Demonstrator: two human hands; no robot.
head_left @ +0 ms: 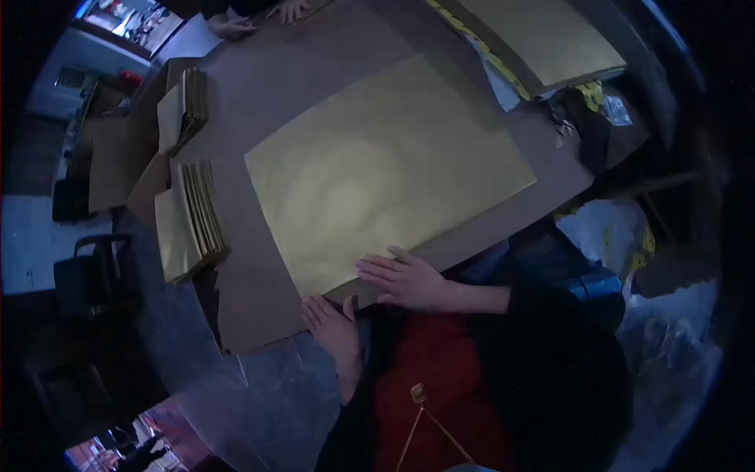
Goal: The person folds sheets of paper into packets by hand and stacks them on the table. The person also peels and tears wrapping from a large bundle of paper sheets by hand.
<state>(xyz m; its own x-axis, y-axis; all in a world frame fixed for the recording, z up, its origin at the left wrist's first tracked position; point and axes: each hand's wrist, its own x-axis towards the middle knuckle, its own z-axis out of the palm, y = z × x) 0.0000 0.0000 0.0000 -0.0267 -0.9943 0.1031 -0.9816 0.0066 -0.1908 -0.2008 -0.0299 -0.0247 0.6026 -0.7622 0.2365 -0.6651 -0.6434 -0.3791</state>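
A large gold sheet of paper (393, 165) lies flat on the brown board covering the table (267, 315). At its near edge, my right hand (405, 281) rests with fingers stretched out to the left, partly over the sheet. My left hand (334, 330) is at the sheet's near left corner, its fingers extended and thumb apart, touching or just beside the edge. Nothing is gripped in either hand.
Two bundles of folded gold sheets, one nearer (189, 224) and one farther (182, 110), stand along the left edge. A stack of flat gold sheets (550, 39) is at the far right. Across the table are another person's hands (291, 9). Clear plastic wrapping (668, 346) lies at right.
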